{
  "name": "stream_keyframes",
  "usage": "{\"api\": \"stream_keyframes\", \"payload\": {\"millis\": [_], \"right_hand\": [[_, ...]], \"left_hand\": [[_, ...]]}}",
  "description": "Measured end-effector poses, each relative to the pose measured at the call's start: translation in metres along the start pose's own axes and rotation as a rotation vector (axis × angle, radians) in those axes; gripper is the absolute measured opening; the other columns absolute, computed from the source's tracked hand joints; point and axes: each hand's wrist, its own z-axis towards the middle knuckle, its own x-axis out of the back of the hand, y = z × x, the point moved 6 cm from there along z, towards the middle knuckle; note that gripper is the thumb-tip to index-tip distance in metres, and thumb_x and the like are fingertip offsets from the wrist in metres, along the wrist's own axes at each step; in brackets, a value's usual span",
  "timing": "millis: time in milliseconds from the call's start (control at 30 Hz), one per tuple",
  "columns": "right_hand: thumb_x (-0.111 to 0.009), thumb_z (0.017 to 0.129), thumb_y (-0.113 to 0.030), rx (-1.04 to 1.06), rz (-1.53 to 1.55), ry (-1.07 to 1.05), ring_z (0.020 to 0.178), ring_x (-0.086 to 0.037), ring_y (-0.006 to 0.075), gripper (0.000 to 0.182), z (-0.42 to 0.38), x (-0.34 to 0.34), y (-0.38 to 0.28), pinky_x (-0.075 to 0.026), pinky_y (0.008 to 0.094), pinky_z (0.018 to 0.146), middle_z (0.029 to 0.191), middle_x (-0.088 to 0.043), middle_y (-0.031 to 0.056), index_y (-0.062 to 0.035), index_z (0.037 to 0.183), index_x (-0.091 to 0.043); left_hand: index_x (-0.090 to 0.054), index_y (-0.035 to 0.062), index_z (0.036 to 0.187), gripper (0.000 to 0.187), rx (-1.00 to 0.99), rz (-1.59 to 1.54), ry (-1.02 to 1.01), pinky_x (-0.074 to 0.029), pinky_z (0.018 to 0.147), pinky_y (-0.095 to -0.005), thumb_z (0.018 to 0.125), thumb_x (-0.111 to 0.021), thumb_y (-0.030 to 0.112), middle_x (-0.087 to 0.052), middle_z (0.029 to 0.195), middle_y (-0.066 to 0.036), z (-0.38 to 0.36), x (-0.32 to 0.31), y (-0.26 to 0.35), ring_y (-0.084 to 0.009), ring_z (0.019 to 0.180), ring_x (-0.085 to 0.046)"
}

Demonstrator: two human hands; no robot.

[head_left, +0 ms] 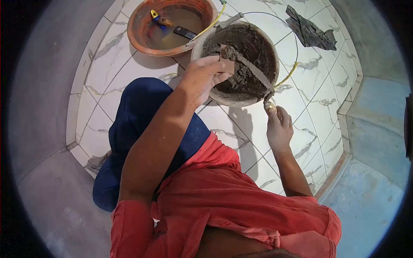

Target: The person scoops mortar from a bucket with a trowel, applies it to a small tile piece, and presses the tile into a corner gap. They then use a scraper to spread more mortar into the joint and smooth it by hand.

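My left hand (208, 75) pinches a small brown tile piece (227, 64) over the left part of a round basin (234, 103). Dark wet mortar (243, 79) coats the inside of this basin. My right hand (279, 129) is closed around the handle of a trowel (257, 74) at the basin's lower right rim. The trowel's narrow blade points up and left across the basin, and a lump of mortar (231, 53) sits near its tip, touching or very close to the tile piece.
An orange tub (135, 43) of cloudy water holds a yellow-handled tool (160, 19) and a dark block (185, 32). A yellow cable (287, 76) runs behind the basin. Crumpled dark plastic (310, 32) lies on the tiled floor (258, 124). Low walls (47, 107) surround it.
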Motion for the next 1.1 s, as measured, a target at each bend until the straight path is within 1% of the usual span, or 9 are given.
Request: {"api": "stream_keyframes", "payload": {"millis": [133, 300, 433, 600, 733, 800, 967, 1000, 1100], "right_hand": [[-0.072, 0.08, -0.005, -0.097, -0.019, -0.019, 0.093, -0.064, 0.0262, 0.036, -0.011, 0.005, 0.006, -0.056, 0.0374, 0.076, 0.11, -0.063, 0.01, -0.0136, 0.114, -0.066], [-0.073, 0.073, 0.007, -0.128, 0.276, 0.131, 0.095, -0.062, 0.0345, 0.065, 0.001, 0.018, -0.009, -0.055, 0.0402, 0.078, 0.111, -0.059, 0.0185, -0.009, 0.132, -0.051], [-0.073, 0.073, 0.003, -0.176, 0.336, 0.116, 0.095, -0.061, 0.036, 0.064, 0.022, 0.024, -0.017, -0.052, 0.0421, 0.078, 0.107, -0.059, 0.0186, -0.0068, 0.132, -0.049], [-0.071, 0.074, 0.002, -0.228, 0.425, -0.038, 0.095, -0.058, 0.0393, 0.067, 0.032, 0.025, -0.02, -0.048, 0.045, 0.084, 0.109, -0.058, 0.0207, -0.0043, 0.135, -0.046], [-0.07, 0.077, -0.003, -0.309, 0.477, -0.215, 0.098, -0.059, 0.0397, 0.063, 0.036, 0.036, -0.019, -0.048, 0.0453, 0.086, 0.11, -0.059, 0.0214, -0.0034, 0.135, -0.046], [-0.069, 0.079, -0.008, -0.289, 0.509, -0.301, 0.102, -0.06, 0.0398, 0.061, 0.044, 0.038, -0.019, -0.048, 0.0453, 0.087, 0.111, -0.06, 0.0226, -0.0033, 0.135, -0.046], [-0.06, 0.088, -0.021, -0.279, 0.258, -0.602, 0.098, -0.063, 0.0396, 0.04, 0.08, 0.031, -0.032, -0.05, 0.0489, 0.084, 0.106, -0.063, 0.0207, -0.0076, 0.124, -0.052], [-0.06, 0.088, -0.021, -0.287, 0.254, -0.601, 0.098, -0.063, 0.0396, 0.04, 0.088, 0.023, -0.034, -0.05, 0.0489, 0.084, 0.106, -0.063, 0.0207, -0.0076, 0.124, -0.052], [-0.059, 0.088, -0.02, -0.177, 0.157, -0.648, 0.094, -0.064, 0.0397, 0.038, 0.109, -0.003, -0.041, -0.052, 0.0481, 0.081, 0.102, -0.064, 0.0206, -0.006, 0.123, -0.052]], "left_hand": [[-0.051, -0.0098, 0.128, 0.037, -0.094, -0.048, 0.028, -0.055, 0.085, -0.0256, 0.093, -0.053, 0.002, -0.062, 0.115, -0.012, -0.004, 0.01, 0.014, -0.0164, 0.097, -0.064], [-0.055, -0.0068, 0.127, 0.035, -0.077, 0.108, 0.069, -0.053, 0.087, -0.0266, 0.093, -0.053, 0.003, -0.063, 0.114, -0.01, -0.011, 0.021, 0.018, -0.0161, 0.099, -0.062], [-0.056, -0.0056, 0.126, 0.035, -0.081, 0.18, 0.057, -0.051, 0.088, -0.0279, 0.093, -0.055, 0.005, -0.064, 0.113, -0.01, -0.005, 0.025, 0.013, -0.0154, 0.1, -0.061], [-0.059, -0.0046, 0.125, 0.037, 0.002, 0.456, -0.011, -0.051, 0.083, -0.0284, 0.091, -0.059, 0.011, -0.065, 0.108, -0.008, -0.013, 0.018, 0.008, -0.0147, 0.093, -0.064], [-0.059, -0.0055, 0.124, 0.038, -0.02, 0.404, -0.057, -0.052, 0.081, -0.0253, 0.092, -0.058, 0.013, -0.065, 0.106, -0.007, -0.039, 0.031, -0.001, -0.014, 0.09, -0.064], [-0.056, -0.006, 0.127, 0.041, -0.056, 0.333, 0.015, -0.051, 0.08, -0.0229, 0.092, -0.057, 0.015, -0.065, 0.108, -0.008, -0.053, 0.043, 0.015, -0.013, 0.092, -0.063], [-0.052, -0.0072, 0.131, 0.044, -0.17, 0.265, 0.117, -0.051, 0.081, -0.0232, 0.093, -0.057, 0.015, -0.062, 0.114, -0.009, -0.061, 0.044, 0.034, -0.0135, 0.096, -0.062], [-0.05, -0.0075, 0.132, 0.045, -0.214, 0.252, 0.169, -0.05, 0.082, -0.0241, 0.094, -0.056, 0.014, -0.061, 0.117, -0.01, -0.062, 0.046, 0.038, -0.0137, 0.099, -0.061], [-0.047, -0.0085, 0.134, 0.045, -0.225, 0.201, 0.114, -0.05, 0.086, -0.026, 0.094, -0.054, 0.011, -0.058, 0.122, -0.012, -0.057, 0.047, 0.042, -0.0141, 0.102, -0.06]]}}
